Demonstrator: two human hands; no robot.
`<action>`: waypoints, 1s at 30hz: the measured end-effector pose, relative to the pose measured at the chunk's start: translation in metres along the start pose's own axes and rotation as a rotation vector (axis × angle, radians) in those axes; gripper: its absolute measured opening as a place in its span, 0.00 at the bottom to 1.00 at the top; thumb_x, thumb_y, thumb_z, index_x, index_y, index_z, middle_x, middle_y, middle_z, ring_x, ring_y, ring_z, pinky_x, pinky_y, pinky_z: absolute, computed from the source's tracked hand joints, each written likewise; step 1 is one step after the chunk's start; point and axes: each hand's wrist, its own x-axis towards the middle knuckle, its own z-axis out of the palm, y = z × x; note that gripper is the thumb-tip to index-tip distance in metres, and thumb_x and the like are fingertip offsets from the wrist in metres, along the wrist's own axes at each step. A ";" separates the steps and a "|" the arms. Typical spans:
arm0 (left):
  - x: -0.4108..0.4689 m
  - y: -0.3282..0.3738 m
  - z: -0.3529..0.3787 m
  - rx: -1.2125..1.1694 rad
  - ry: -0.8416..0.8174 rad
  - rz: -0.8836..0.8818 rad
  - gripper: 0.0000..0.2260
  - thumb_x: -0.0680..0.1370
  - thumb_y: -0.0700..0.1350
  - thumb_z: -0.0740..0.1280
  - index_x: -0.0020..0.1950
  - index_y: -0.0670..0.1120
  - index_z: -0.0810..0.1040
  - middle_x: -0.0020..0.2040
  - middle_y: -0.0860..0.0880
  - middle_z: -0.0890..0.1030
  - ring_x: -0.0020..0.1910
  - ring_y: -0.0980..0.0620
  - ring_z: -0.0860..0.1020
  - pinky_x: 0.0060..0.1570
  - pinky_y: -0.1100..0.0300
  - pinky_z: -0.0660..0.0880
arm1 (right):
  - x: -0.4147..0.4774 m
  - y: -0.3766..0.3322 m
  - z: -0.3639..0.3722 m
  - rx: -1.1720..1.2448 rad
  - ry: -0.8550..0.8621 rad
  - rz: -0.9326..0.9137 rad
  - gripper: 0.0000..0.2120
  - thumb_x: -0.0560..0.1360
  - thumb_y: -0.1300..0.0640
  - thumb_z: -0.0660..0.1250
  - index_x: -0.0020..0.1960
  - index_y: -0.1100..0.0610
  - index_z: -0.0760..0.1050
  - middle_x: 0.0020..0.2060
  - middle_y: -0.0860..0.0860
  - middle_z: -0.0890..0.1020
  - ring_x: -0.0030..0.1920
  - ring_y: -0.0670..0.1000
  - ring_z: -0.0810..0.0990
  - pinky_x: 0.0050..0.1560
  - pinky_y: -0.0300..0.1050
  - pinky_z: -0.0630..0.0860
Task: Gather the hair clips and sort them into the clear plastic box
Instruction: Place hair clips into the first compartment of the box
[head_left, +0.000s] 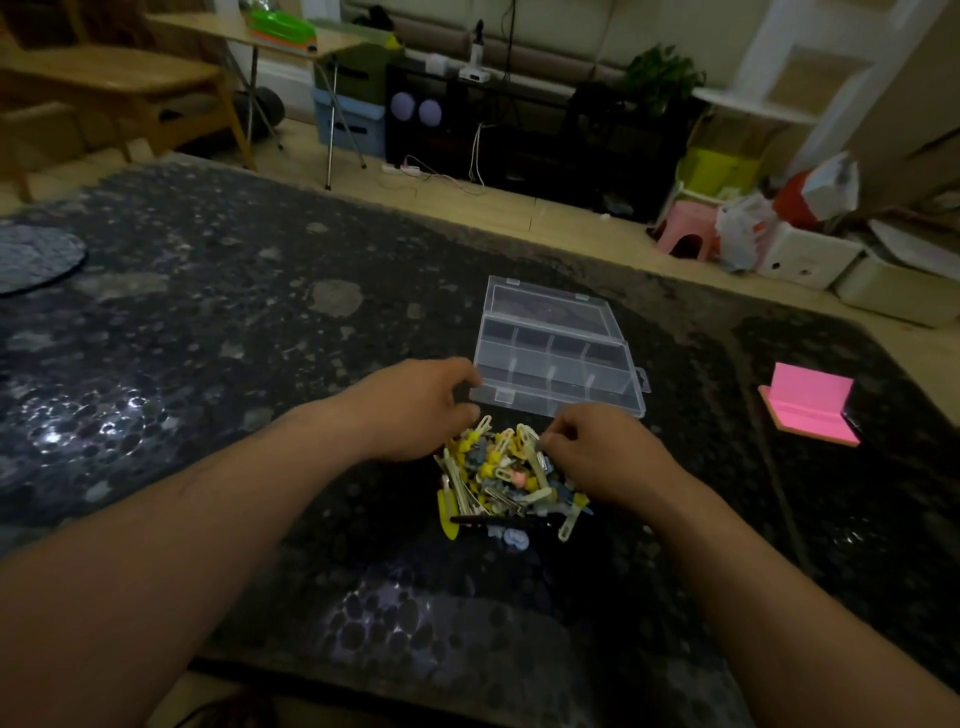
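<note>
Reaching in from the left, left hand (415, 410) sits at the pile's left edge, fingers curled loosely, touching clips; can't tell if it grips any. Hair clips (506, 480), yellow, cream and blue, heaped on the dark speckled table (208, 338), between both hands. Clear plastic box (558, 364) just behind the pile, lid open flat, compartments look empty. Right hand (597, 452) at the pile's right edge, fingertips pinched at a cream clip. Pink notepad (808, 402) far right.
</note>
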 end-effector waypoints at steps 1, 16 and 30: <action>0.002 -0.004 -0.001 0.009 0.027 -0.018 0.18 0.83 0.55 0.65 0.72 0.55 0.72 0.52 0.55 0.82 0.50 0.52 0.80 0.50 0.54 0.77 | 0.000 0.000 0.000 -0.015 -0.005 -0.006 0.11 0.82 0.48 0.66 0.47 0.49 0.83 0.42 0.46 0.85 0.42 0.48 0.83 0.48 0.51 0.83; 0.014 -0.009 0.013 0.182 0.056 0.100 0.21 0.86 0.51 0.56 0.79 0.63 0.64 0.66 0.52 0.73 0.68 0.47 0.71 0.65 0.44 0.69 | -0.006 0.005 -0.003 -0.071 0.059 -0.055 0.04 0.82 0.51 0.68 0.56 0.48 0.76 0.41 0.45 0.83 0.43 0.46 0.82 0.49 0.51 0.83; 0.011 -0.007 0.007 0.110 -0.004 0.108 0.16 0.84 0.51 0.59 0.72 0.58 0.71 0.52 0.56 0.69 0.53 0.51 0.71 0.53 0.51 0.66 | -0.010 0.017 -0.024 -0.021 -0.064 -0.127 0.13 0.83 0.53 0.70 0.61 0.37 0.74 0.44 0.44 0.84 0.43 0.41 0.83 0.45 0.41 0.79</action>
